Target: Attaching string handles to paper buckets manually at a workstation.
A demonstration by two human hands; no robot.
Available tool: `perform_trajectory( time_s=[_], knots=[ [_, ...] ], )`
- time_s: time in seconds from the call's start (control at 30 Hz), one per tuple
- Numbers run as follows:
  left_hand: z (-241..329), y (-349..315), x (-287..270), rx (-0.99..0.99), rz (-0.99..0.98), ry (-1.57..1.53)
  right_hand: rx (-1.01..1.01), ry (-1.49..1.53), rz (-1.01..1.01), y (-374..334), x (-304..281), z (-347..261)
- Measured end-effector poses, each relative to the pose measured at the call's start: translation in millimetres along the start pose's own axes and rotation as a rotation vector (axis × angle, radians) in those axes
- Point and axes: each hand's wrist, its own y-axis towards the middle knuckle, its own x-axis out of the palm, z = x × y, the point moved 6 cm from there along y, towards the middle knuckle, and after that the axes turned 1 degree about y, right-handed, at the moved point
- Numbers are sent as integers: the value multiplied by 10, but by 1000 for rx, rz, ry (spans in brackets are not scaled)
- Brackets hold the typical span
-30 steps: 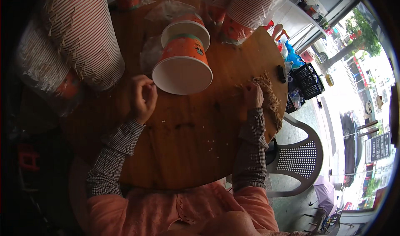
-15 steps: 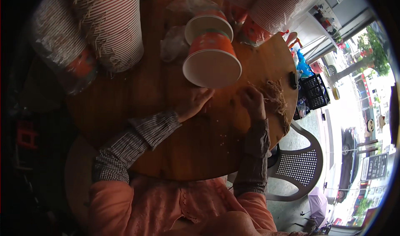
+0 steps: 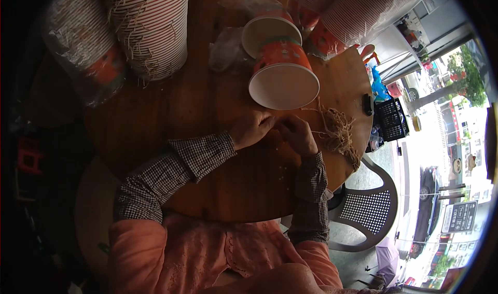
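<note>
My left hand point(image 3: 252, 129) and my right hand point(image 3: 298, 134) meet fingertip to fingertip over the table, just in front of a paper tub point(image 3: 284, 85) lying on its side with its white mouth toward me. Both hands are closed in a pinch; whatever is between the fingers is too small to make out. Beside my right hand lies a loose tangle of tan fibre strands point(image 3: 340, 130), a few ends straying toward the hand. Behind the nearer tub, a second orange and white tub point(image 3: 259, 33) also rests tipped over.
Tall stacked tubs point(image 3: 150, 29) with fibre strands between their rims stand at the far left, beside a plastic-wrapped stack point(image 3: 85, 40). Another wrapped stack point(image 3: 358, 14) lies far right. Crumpled clear plastic point(image 3: 228, 50) sits near the tubs. A grey chair point(image 3: 365, 208) stands right of the round wooden table point(image 3: 207, 198).
My right hand has moved left, away from the fibre tangle, and my left hand slightly right, so their fingertips now come together. The whole view has shifted a little.
</note>
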Motion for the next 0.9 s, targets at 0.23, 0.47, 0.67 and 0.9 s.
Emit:
perform_trajectory(
  time_s=[0.23,0.47,0.67,0.9],
  knots=[
    [-86,77,-82,-116,-4,-173,45,47,-36,-18,-9,39],
    [11,93,20,165,22,-60,-78,53,-20,-7,20,-44],
    [34,154,21,119,50,88,-81,11,109,5,-116,-1],
    [115,155,-28,194,116,2,-131,-87,267,-17,-157,-118]
  ],
)
